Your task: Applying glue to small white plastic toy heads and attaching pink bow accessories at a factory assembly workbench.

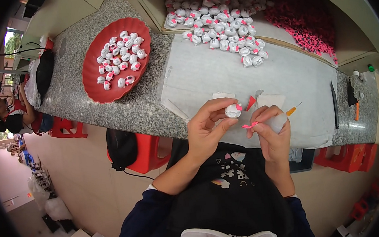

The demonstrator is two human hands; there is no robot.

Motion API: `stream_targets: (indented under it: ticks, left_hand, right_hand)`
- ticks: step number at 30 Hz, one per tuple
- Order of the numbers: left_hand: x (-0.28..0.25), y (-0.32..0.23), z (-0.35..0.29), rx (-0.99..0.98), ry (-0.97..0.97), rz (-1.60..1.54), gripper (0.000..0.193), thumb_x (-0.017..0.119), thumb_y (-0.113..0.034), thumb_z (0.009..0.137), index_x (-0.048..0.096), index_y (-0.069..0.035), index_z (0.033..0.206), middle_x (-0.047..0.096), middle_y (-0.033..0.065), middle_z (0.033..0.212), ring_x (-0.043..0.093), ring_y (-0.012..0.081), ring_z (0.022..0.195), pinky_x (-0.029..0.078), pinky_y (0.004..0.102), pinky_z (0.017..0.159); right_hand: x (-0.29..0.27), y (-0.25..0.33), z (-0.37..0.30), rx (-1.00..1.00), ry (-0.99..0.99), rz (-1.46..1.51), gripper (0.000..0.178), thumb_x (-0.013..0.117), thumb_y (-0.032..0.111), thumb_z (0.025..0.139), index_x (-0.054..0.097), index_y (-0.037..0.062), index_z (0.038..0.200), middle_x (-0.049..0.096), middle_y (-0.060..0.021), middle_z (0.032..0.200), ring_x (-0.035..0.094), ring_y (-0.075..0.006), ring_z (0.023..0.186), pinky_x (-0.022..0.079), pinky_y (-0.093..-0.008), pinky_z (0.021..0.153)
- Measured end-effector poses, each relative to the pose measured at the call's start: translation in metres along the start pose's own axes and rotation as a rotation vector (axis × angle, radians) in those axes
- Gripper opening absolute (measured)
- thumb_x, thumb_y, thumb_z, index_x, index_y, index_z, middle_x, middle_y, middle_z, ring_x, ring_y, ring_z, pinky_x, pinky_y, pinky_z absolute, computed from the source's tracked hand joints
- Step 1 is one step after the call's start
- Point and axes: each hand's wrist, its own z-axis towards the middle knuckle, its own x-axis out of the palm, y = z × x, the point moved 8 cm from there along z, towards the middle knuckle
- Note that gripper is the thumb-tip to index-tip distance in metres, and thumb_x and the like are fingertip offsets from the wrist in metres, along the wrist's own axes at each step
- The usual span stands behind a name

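Observation:
Between the thumb and fingers of my left hand (203, 133) is a small round white toy head (232, 112) with a pink patch on its side. My right hand (271, 136) pinches a small bright pink piece (249, 125) just to the right of the head, apart from it. A translucent squeeze bottle (278, 122) is tucked in the same hand, its orange needle tip (291, 111) pointing away to the right. Behind my fingers a red cone-shaped piece (251, 102) and a folded white pad (270, 100) lie on the white work sheet (208, 77).
At left, a red scalloped plate (92, 77) holds many white heads with pink parts. More white heads (231, 30) are heaped at the back, beside a pile of pink pieces (302, 29). A black stick (335, 105) lies right. Another person (13, 115) sits far left.

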Motion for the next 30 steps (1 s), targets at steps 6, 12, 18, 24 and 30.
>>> stream_targets:
  ticks: [6,12,18,24,30]
  left_hand:
    - [0.006,-0.011,-0.004,0.171,0.036,0.274,0.031,0.055,0.008,0.069,0.048,0.004,0.099,0.048,0.0157,0.104,0.049,0.0218,0.096,0.042,0.0295,0.079]
    - [0.012,-0.02,-0.005,0.268,0.103,0.435,0.029,0.057,0.006,0.068,0.051,0.004,0.096,0.049,0.0159,0.102,0.049,0.0225,0.095,0.04,0.03,0.08]
    - [0.012,-0.016,-0.003,0.185,0.086,0.171,0.027,0.056,0.005,0.07,0.05,0.004,0.096,0.05,0.0178,0.099,0.049,0.0229,0.094,0.04,0.0304,0.08]
    - [0.009,-0.007,-0.001,-0.004,0.055,-0.122,0.024,0.054,0.003,0.072,0.049,0.005,0.095,0.051,0.0199,0.1,0.051,0.0216,0.092,0.041,0.0301,0.079]
    - [0.011,-0.003,-0.005,-0.062,0.154,-0.145,0.022,0.053,0.005,0.073,0.05,0.005,0.095,0.052,0.0179,0.099,0.052,0.0206,0.092,0.042,0.0303,0.08]
  right_hand:
    - [0.003,-0.002,-0.001,0.049,-0.016,-0.003,0.01,0.055,-0.005,0.067,0.047,-0.0011,0.072,0.051,-0.0123,0.066,0.051,-0.0169,0.054,0.044,-0.0259,0.051]
    - [0.003,-0.008,0.001,0.082,-0.022,-0.031,0.009,0.054,-0.006,0.068,0.047,-0.0012,0.071,0.051,-0.0114,0.068,0.049,-0.0154,0.053,0.041,-0.0239,0.049]
    - [-0.001,-0.011,0.001,0.052,-0.025,-0.077,0.012,0.056,-0.006,0.067,0.047,-0.0003,0.073,0.048,-0.0099,0.071,0.047,-0.0124,0.054,0.038,-0.0216,0.046]
    - [0.005,0.0,0.001,-0.057,0.001,-0.158,0.021,0.064,-0.001,0.065,0.052,0.0012,0.083,0.051,-0.0025,0.073,0.047,-0.0063,0.058,0.037,-0.0165,0.051]
    - [0.004,-0.014,-0.001,0.071,0.098,-0.117,0.027,0.063,-0.004,0.063,0.05,-0.0026,0.086,0.055,-0.0122,0.078,0.051,-0.0126,0.056,0.041,-0.0212,0.045]
